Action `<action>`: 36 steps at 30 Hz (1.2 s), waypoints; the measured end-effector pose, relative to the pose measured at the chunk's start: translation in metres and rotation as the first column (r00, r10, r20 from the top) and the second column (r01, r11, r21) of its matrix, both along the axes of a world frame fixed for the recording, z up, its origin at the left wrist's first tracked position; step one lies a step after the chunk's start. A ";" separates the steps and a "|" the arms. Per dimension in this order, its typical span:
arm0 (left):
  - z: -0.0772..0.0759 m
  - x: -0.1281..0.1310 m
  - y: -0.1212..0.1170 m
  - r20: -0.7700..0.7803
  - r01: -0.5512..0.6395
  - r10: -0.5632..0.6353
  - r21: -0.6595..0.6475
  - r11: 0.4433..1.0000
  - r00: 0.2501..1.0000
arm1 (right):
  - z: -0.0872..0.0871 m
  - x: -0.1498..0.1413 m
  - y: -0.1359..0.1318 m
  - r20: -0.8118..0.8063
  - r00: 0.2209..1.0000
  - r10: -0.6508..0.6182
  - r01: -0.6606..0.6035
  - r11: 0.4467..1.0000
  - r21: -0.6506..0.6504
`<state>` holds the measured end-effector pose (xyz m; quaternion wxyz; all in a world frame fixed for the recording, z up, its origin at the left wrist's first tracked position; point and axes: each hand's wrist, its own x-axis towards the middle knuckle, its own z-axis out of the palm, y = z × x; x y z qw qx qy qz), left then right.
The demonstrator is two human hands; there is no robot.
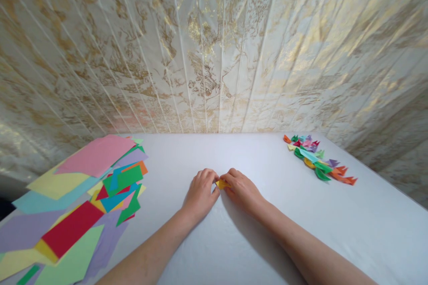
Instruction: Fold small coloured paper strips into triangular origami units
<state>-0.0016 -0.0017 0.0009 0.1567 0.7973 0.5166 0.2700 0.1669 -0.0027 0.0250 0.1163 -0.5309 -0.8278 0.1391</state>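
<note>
"How does the yellow paper (223, 184) lie?"
"Lengthwise side to side, tip direction unclear, between the left hand (201, 190), curled, grip unclear, and the right hand (243, 191), pinching its right end."

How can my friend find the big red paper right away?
On the white table, go to the spread of coloured papers at the left. Toward the near end, a red rectangle lies over yellow paper, much bigger than the other red scraps.
</note>
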 end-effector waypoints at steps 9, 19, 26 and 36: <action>0.004 0.001 0.000 0.100 0.038 -0.033 -0.040 0.998 0.994 | -0.004 0.001 0.002 -0.179 0.980 -0.082 0.080 0.997 -0.019; 0.011 0.002 0.008 0.540 0.165 0.017 -0.287 0.944 0.842 | -0.008 0.000 0.006 -0.671 0.726 -0.150 0.004 0.977 -0.214; 0.016 0.000 0.012 0.582 0.163 0.061 -0.324 0.932 0.811 | -0.002 0.000 0.005 -0.622 0.769 -0.149 -0.043 0.958 -0.282; 0.017 -0.001 0.012 0.540 0.244 -0.009 -0.365 0.899 0.841 | 0.001 -0.003 -0.001 -0.583 0.806 -0.100 -0.075 0.961 -0.267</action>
